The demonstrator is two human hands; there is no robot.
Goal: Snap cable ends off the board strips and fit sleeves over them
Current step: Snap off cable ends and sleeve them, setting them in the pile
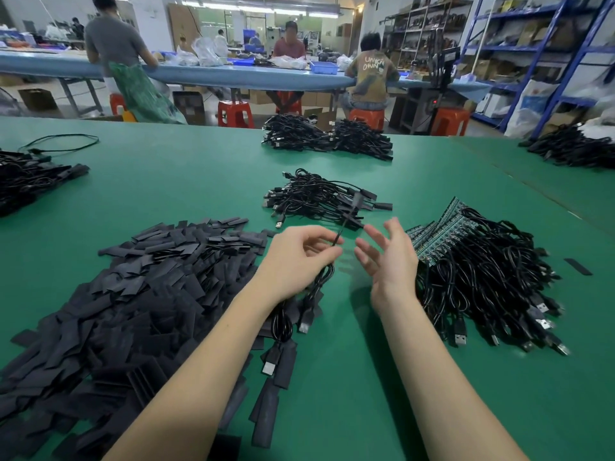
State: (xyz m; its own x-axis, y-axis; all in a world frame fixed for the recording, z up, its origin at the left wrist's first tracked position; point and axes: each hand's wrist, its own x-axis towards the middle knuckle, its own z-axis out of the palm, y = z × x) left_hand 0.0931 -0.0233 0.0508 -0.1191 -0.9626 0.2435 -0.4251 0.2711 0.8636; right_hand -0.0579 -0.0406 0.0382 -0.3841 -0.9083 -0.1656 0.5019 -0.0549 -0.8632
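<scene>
Left hand (296, 257) fingers (327, 251) pinch a black cable (339, 236) mid-length above the green counter (186, 181), its sleeved end toward the finished pile (319, 197). Right hand (389, 257) is spread open, holding nothing, just beside the cable. Loose sleeves (133, 294) lie left, board strips (439, 234) right.

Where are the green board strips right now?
In the head view, the board strips lie on the right, atop the cable pile, just beyond the right hand.

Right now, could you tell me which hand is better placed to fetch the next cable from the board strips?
The right hand: it is open, holds nothing, and hovers beside the board strips. The left hand grips a cable.
</scene>
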